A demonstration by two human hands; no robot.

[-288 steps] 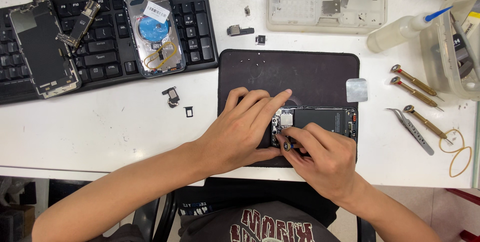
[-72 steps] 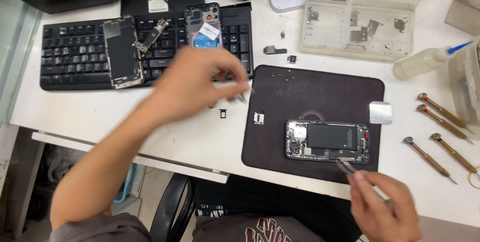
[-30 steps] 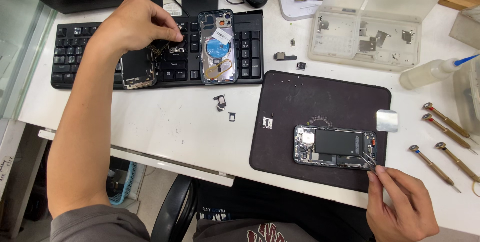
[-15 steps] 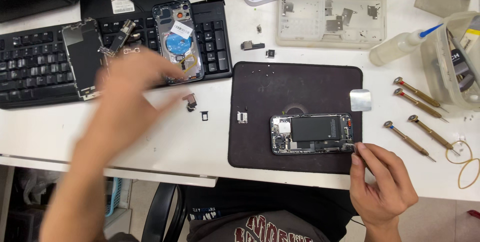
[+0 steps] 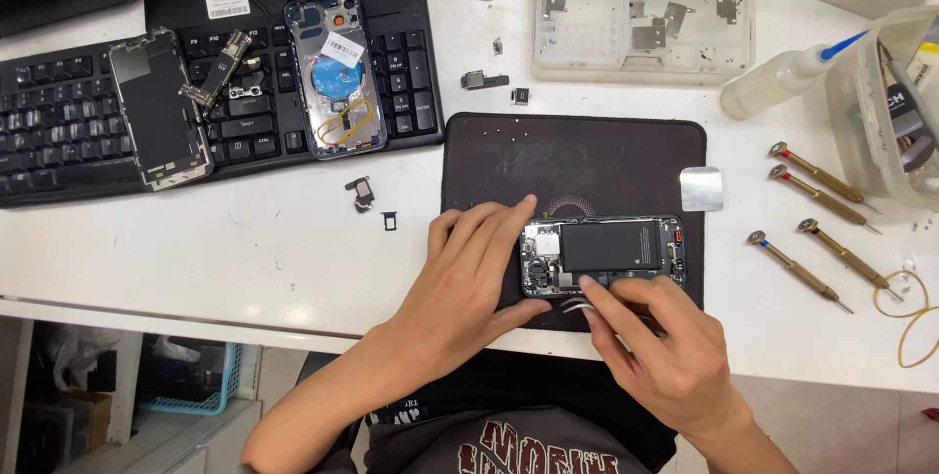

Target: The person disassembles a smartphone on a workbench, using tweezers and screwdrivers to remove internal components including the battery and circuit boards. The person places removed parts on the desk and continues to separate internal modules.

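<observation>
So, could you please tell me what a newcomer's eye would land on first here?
First, the opened phone on the dark mat, with the left hand steadying its end and the right hand bringing tweezers to its lower edge. Then the second phone shell and the detached screen, lying on the black keyboard at upper left.

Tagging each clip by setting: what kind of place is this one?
Most likely a phone repair bench. An opened phone lies on a dark work mat, precision screwdrivers lie beside it, and a clear parts tray holds small metal pieces.
</observation>
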